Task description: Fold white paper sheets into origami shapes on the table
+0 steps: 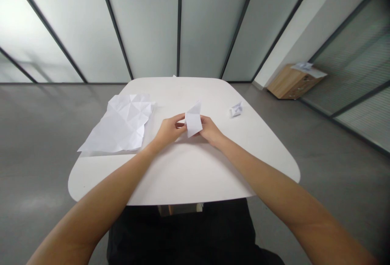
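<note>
Between the hands (169,130) (210,130), the folded white paper (194,124) looks angular.

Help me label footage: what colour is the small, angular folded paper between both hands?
The folded paper is plain white, best seen in the head view.

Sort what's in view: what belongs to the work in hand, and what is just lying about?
In use:
folded white paper
left hand
right hand
white table

Apparently just lying about:
creased sheet
small folded paper
wooden cabinet
papers on it
</note>
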Demonstrator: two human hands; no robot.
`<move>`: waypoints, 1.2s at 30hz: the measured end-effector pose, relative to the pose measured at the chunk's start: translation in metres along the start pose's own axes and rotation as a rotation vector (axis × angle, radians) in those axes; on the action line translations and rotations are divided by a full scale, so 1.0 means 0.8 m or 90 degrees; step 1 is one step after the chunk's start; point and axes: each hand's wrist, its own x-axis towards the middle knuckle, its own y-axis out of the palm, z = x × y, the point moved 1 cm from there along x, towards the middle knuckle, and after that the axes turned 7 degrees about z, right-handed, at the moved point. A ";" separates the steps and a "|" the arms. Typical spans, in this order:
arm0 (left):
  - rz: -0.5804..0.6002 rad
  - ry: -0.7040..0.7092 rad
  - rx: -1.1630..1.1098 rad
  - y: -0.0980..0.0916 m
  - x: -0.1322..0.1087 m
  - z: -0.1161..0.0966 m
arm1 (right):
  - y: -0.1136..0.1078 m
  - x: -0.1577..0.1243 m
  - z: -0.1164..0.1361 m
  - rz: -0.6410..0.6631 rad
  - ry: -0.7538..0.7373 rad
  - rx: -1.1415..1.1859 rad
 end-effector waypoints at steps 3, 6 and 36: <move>-0.052 -0.018 0.047 -0.003 0.000 -0.003 | -0.008 0.007 -0.004 -0.053 0.026 0.025; -0.113 -0.052 0.134 -0.007 0.000 -0.001 | -0.012 0.009 -0.004 -0.095 -0.077 -0.006; -0.044 -0.126 -0.278 0.004 0.006 0.008 | 0.013 0.001 -0.002 -0.061 -0.150 -0.106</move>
